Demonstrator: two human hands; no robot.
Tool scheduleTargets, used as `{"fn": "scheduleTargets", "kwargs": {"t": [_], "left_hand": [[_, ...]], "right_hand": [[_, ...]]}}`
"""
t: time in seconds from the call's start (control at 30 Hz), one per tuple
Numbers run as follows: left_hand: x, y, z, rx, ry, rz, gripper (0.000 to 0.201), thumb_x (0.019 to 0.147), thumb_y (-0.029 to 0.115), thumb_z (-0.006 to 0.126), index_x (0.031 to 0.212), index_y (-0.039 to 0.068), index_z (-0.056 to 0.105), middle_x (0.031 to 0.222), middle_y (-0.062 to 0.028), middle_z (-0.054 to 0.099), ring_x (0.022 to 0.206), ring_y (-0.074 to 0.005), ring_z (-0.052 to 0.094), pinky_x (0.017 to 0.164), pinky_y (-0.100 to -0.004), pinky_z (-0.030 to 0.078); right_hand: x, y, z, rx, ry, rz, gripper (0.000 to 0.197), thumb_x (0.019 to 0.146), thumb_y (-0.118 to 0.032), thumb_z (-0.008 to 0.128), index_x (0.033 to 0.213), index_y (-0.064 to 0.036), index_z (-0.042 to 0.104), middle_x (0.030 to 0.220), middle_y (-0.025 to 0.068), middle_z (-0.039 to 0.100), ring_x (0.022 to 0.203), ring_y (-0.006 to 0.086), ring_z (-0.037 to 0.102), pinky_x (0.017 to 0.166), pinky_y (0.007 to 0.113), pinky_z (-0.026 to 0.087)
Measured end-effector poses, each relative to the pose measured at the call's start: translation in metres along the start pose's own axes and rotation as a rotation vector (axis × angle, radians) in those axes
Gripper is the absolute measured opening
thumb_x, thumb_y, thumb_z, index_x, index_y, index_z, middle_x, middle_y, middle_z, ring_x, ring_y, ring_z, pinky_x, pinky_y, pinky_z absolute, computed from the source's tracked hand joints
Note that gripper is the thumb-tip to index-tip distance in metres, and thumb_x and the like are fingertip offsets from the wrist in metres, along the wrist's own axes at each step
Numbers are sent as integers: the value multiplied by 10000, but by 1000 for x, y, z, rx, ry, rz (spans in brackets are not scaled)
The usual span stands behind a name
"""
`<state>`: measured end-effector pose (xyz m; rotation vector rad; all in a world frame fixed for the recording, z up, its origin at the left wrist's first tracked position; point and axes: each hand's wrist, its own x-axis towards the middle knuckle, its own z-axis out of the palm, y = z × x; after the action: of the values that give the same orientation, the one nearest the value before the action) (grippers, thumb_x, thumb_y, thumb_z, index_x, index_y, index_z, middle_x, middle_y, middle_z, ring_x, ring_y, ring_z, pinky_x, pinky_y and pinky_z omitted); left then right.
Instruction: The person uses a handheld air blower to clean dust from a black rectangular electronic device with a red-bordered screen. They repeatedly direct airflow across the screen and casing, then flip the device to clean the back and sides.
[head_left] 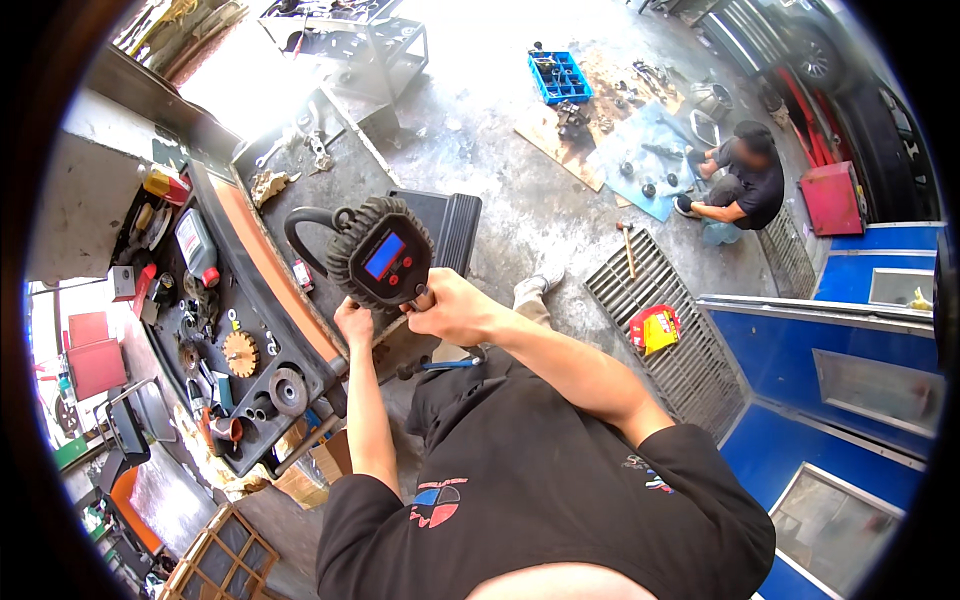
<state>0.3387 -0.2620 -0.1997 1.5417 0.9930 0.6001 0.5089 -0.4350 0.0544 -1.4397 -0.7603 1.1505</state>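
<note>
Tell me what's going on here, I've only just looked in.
A person in a black shirt holds a black digital gauge, its blue screen lit, with both hands: the right hand grips its lower right side and the left hand its underside. A black hose loops off its left. It is held above a dark tool cart loaded with discs and parts. Farther off, another person crouches over parts on the concrete floor.

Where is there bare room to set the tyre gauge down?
Both hands, left hand and right hand, hold the digital gauge. The tool tray on the left is packed with discs and parts. Bare concrete floor lies between the black case, the blue crate and the floor grate.
</note>
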Motion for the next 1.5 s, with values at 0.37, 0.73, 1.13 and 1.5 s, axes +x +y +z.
{"fn": "scheduleTargets", "kwargs": {"t": [0.37, 0.73, 1.13, 1.5], "left_hand": [[-3, -27, -2, -83, 41, 138, 164, 833, 84, 695, 974, 9, 735, 923, -48, 760, 833, -86, 652, 752, -285, 516], [37, -6, 29, 162, 84, 398, 254, 829, 171, 741, 1034, 21, 734, 940, -95, 757, 852, -149, 702, 772, -325, 538], [87, 16, 74, 257, -38, 273, 206, 866, 139, 728, 1025, 8, 727, 917, -88, 748, 826, -148, 683, 767, -314, 531], [18, -38, -2, 82, 1, -4, 165, 872, 29, 730, 1031, -14, 716, 872, -54, 714, 807, -116, 629, 762, -261, 507]], "right_hand": [[-7, -5, 2, 11, -22, -39, 79, 757, -10, 595, 815, -7, 541, 630, -21, 408, 607, 79, 389, 535, 281, 364], [-6, 9, -4, -56, 12, -45, 105, 749, -31, 597, 845, -5, 563, 665, -6, 421, 627, 106, 392, 568, 295, 380], [-19, -5, -9, -139, 53, -14, 178, 752, -70, 602, 898, 11, 541, 756, 128, 570, 707, 227, 518, 698, 378, 459], [-35, 16, 43, -290, -174, -195, 238, 744, -65, 621, 886, 46, 465, 684, 247, 593, 727, 449, 622, 659, 487, 485]]}}
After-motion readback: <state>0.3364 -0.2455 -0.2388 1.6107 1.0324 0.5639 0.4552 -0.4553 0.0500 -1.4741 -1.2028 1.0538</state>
